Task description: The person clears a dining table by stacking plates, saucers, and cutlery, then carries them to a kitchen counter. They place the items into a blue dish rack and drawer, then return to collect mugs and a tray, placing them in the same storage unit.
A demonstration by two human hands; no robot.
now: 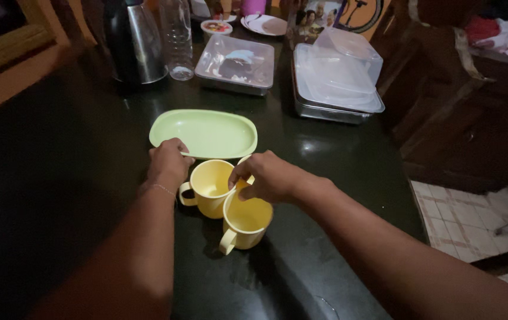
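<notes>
- Mugs, two yellow ones, stood touching mid-counter [337, 160], toward its near edge: far mug [209, 187] and near mug [245, 221].
- Left hand [168, 163] lay curled at the far mug's rim and just touched the green tray [203, 133]; whether its grip was closed on anything could not be told.
- Right hand [268, 176] pinched the near mug's rim, grip closed on it.
- Kettle [134, 41], bottle [177, 38] and lidded boxes [337, 83] stood along the far edge.
</notes>
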